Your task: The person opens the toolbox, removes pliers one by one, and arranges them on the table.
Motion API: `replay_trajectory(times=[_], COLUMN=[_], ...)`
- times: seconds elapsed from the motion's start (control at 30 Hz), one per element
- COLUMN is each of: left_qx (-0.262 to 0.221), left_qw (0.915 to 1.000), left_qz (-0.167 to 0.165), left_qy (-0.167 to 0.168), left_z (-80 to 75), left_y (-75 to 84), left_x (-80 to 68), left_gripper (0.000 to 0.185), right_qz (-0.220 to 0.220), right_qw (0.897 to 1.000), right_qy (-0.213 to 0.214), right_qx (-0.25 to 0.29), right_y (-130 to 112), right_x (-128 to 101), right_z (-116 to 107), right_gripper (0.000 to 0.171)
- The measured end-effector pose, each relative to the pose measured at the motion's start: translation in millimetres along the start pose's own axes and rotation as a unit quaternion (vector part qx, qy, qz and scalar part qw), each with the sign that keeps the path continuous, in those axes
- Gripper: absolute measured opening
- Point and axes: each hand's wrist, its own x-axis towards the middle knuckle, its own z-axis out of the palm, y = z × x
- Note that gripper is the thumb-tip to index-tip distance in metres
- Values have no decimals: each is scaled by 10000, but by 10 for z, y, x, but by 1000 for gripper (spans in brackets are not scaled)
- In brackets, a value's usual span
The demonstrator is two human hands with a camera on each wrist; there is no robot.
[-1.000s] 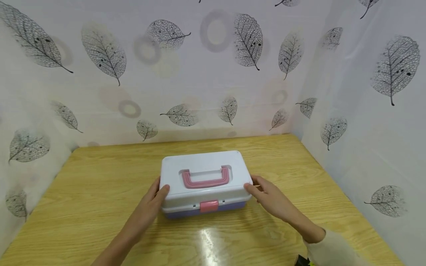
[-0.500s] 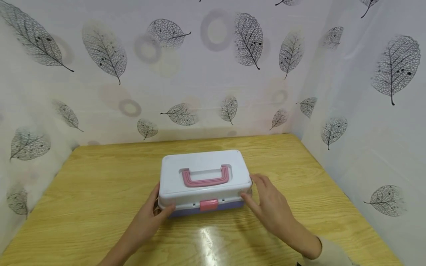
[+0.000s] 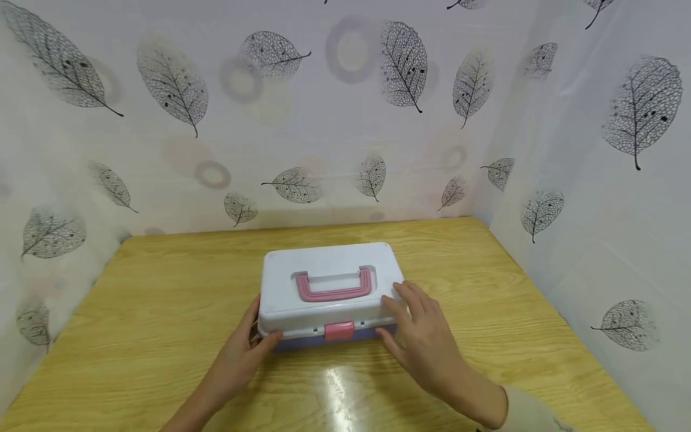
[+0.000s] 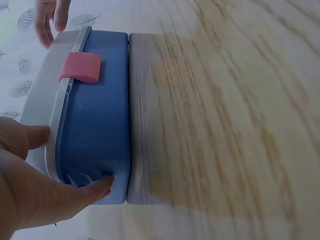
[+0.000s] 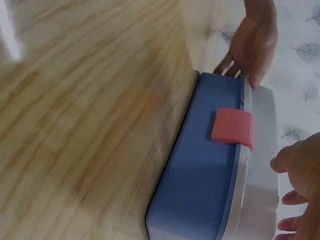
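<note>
A plastic carry case point(image 3: 329, 264) with a white lid and a blue-purple base sits on the wooden table. A pink handle point(image 3: 335, 295) lies folded in the lid, and the pink latch point(image 3: 339, 330) on the front is down over the seam. My left hand point(image 3: 234, 357) grips the case's left end, thumb at the front corner and fingers around the side. In the left wrist view its thumb point(image 4: 100, 187) presses the blue base. My right hand point(image 3: 429, 342) is spread over the front right corner, fingertips at the lid and thumb low by the base.
The table point(image 3: 162, 300) has a wood-grain top with a bright reflection in front of the case. A white curtain point(image 3: 345, 120) printed with grey leaves hangs behind the table and along both sides. A light sleeve point(image 3: 531, 411) covers the right forearm.
My right hand has moved left from the case's right end onto its front right corner, fingers spreading. My left thumb has slid down from the lid to the front corner. The case has hardly moved.
</note>
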Motion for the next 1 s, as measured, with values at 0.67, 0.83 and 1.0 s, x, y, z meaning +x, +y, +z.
replay_trajectory(times=[0.67,0.83,1.0], left_qx=[152,167,161], left_qw=[9998,9998,9998], left_qz=[80,97,94], left_qy=[-71,-63,-48], left_z=[0,5,8], left_y=[0,-8,-11], left_x=[6,2,-8], left_gripper=[93,94,94], right_qz=[-61,1990,4078], right_qw=[9967,9099,7149], right_qy=[-488,-2043,-2468], right_qx=[641,3012,5116], right_y=[-394,-456,-478], right_x=[-84,-32,61], right_z=[298,321,344], right_gripper=[41,32,53])
